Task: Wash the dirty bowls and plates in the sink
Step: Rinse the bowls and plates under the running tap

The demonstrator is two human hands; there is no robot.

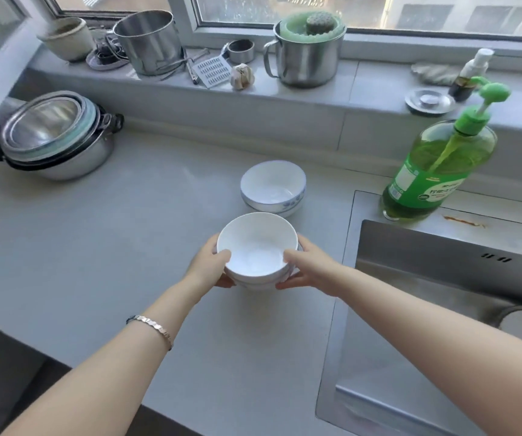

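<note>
Well to the left of the left hand (210, 262), nested steel pots (55, 136) are seen on the surface (127, 247). That hand is curled around the left wall of a stack of white bowls (256, 253), with the thumb laid over the rim and the fingers tucked beneath the base. The stack is held between the two hands. The right hand (308, 269) is set the same way on the opposite wall. Whether the stack rests on the surface or is just lifted cannot be told. Just beyond the hands stands a second stack of blue-patterned bowls (273, 187). The sink (426, 247) lies to the right of the right hand, with a green detergent bottle (436, 174) further beyond on its edge.

The step in hand is judged to be the carrying of bowls to the sink, with washing not yet begun. A level carry rightward over the sink's edge is called for, with even pressure on both walls so that the nested bowls are not tipped. Both forearms are stretched forward and angled inward toward the stack.
</note>
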